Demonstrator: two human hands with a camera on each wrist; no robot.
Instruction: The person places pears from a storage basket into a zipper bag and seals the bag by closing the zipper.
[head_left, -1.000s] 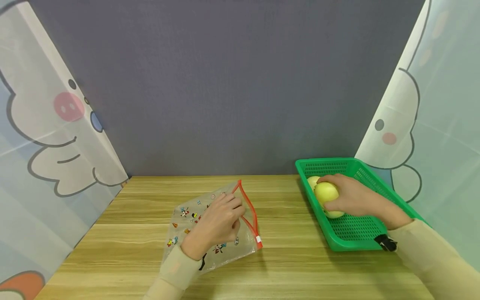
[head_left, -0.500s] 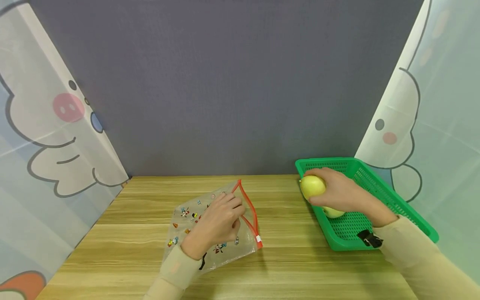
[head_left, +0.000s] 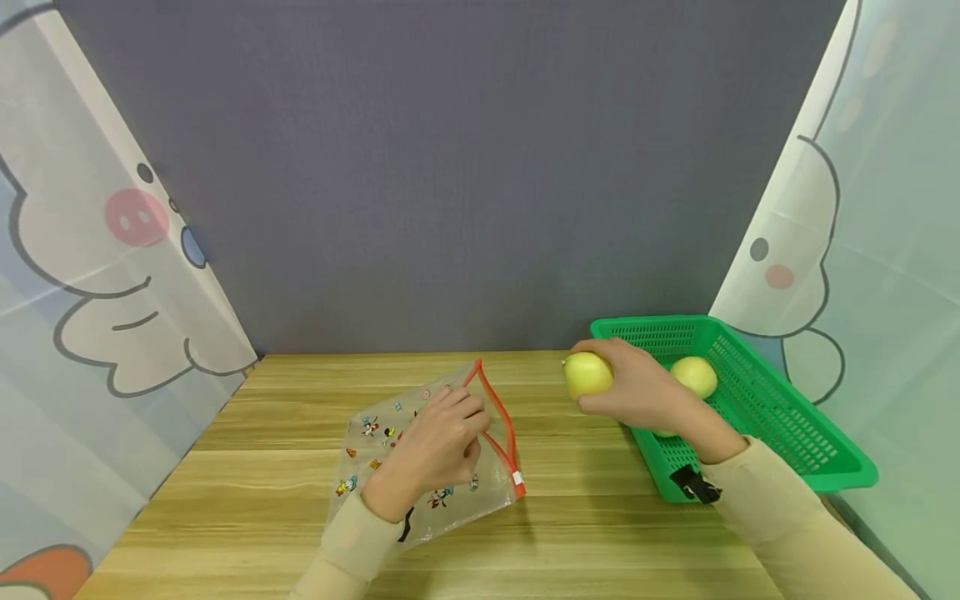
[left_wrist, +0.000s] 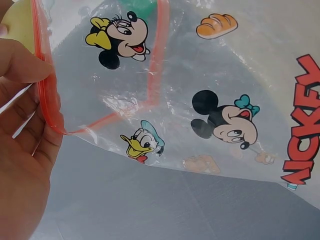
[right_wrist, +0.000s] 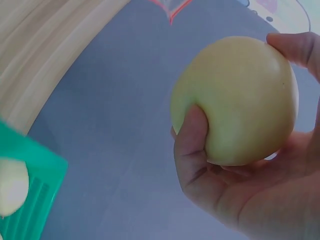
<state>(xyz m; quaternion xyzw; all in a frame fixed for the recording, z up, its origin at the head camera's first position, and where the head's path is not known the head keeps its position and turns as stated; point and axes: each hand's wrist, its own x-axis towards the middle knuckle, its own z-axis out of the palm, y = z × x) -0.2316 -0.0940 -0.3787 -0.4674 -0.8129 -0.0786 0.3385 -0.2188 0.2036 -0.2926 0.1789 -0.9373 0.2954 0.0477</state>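
My left hand [head_left: 442, 437] pinches the red zip edge of a clear plastic slider bag [head_left: 480, 496] printed with cartoon characters. In the left wrist view the thumb lies on the near side of the red strip [left_wrist: 47, 95], with fingers behind it. The bag's mouth gapes towards the right, and a white slider [head_left: 517, 477] sits at its near corner. My right hand [head_left: 633, 387] grips a round yellow fruit [head_left: 587, 375] with a small stem nub, held in the air between bag and basket. Thumb and fingers wrap its sides in the right wrist view [right_wrist: 235, 100].
A green perforated basket [head_left: 787, 425] stands at the table's right side, holding another yellow fruit [head_left: 693, 377] and one mostly hidden below my right hand. A grey panel [head_left: 480, 183] closes off the back of the wooden table [head_left: 247, 467]. Cartoon-print curtains [head_left: 82, 233] hang at both sides.
My right hand has lifted the yellow fruit out of the green basket and carried it left past the basket's rim. The left hand and the bag have stayed in place.
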